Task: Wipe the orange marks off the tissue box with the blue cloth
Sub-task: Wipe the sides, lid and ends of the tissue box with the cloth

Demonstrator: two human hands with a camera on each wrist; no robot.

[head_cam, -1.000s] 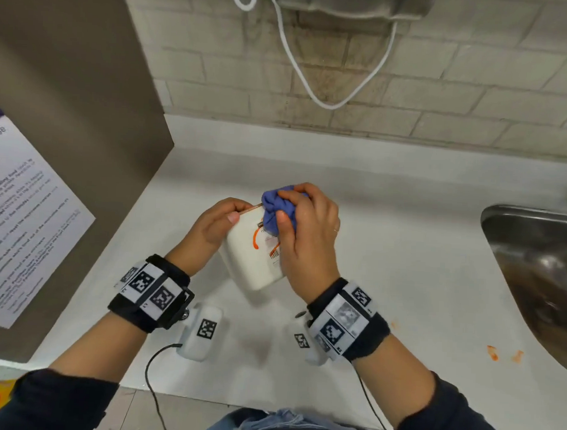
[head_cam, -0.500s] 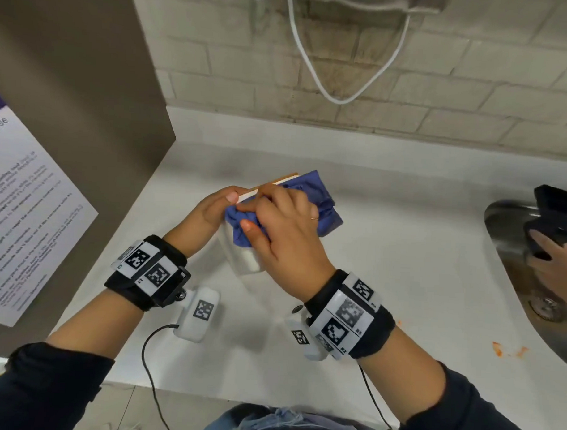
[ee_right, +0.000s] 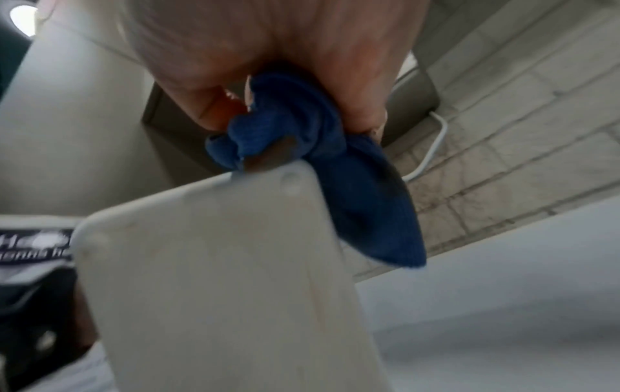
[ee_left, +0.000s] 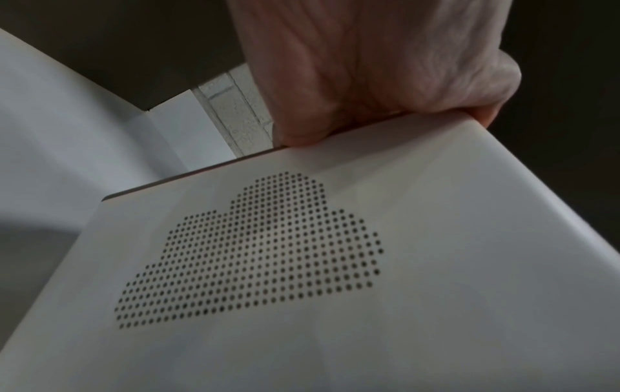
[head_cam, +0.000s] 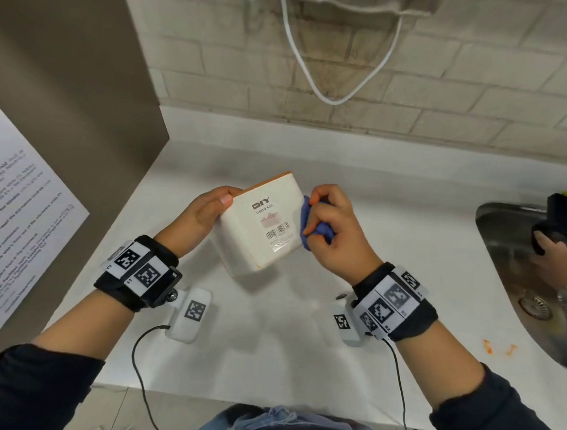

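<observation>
White tissue box point(head_cam: 262, 227) tilted above the desk point(head_cam: 303, 344) at frame centre, left hand point(head_cam: 208, 212) fingers grasping its left edge, right hand point(head_cam: 333, 226) fingers clenched round bunched blue cloth point(head_cam: 317, 232) touching its right side

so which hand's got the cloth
The right hand: its fingers curl round the bunched blue cloth at the box's side. The left hand only grips the tissue box.
</observation>
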